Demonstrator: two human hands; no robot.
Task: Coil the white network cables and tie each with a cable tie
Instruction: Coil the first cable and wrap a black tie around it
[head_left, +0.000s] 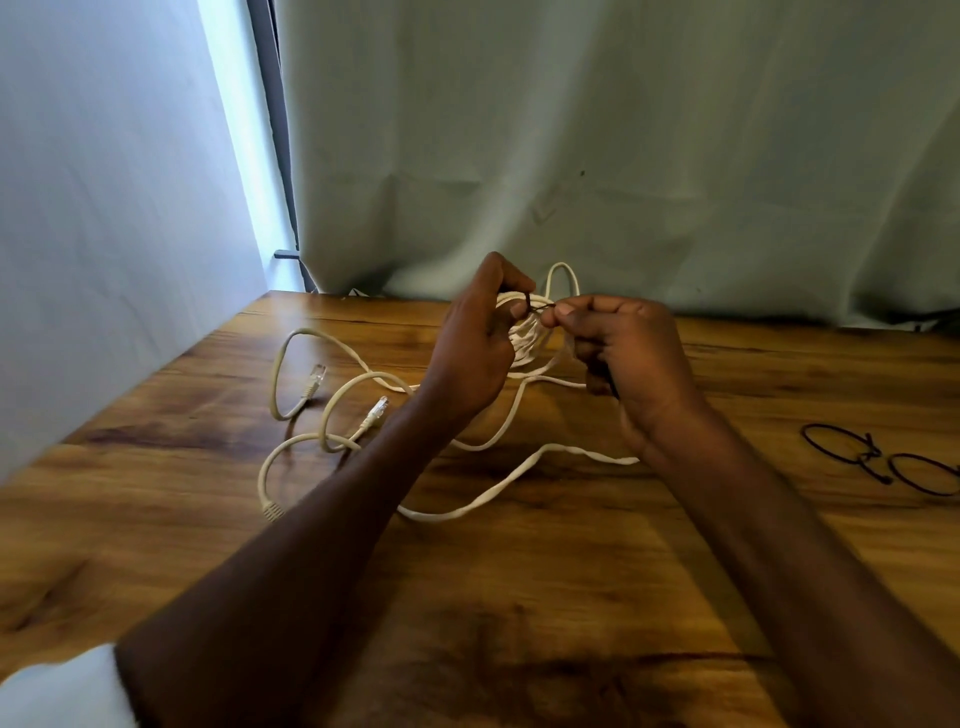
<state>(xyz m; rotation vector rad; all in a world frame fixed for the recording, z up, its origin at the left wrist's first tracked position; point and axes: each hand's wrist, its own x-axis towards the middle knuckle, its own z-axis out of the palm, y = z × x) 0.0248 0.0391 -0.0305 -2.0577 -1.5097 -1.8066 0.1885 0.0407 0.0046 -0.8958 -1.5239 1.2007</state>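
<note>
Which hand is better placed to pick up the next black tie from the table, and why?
The right hand, probably. The spare black ties lie on the table on the right side, nearer to it, while the left hand holds the coiled cable.

One head-worn camera looks forward and down, close over the wooden table (519, 597) (a single view).

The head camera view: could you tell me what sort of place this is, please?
Probably a makeshift indoor work spot: a wooden table pushed against a hanging pale cloth backdrop, with spare black cable ties laid by.
</note>
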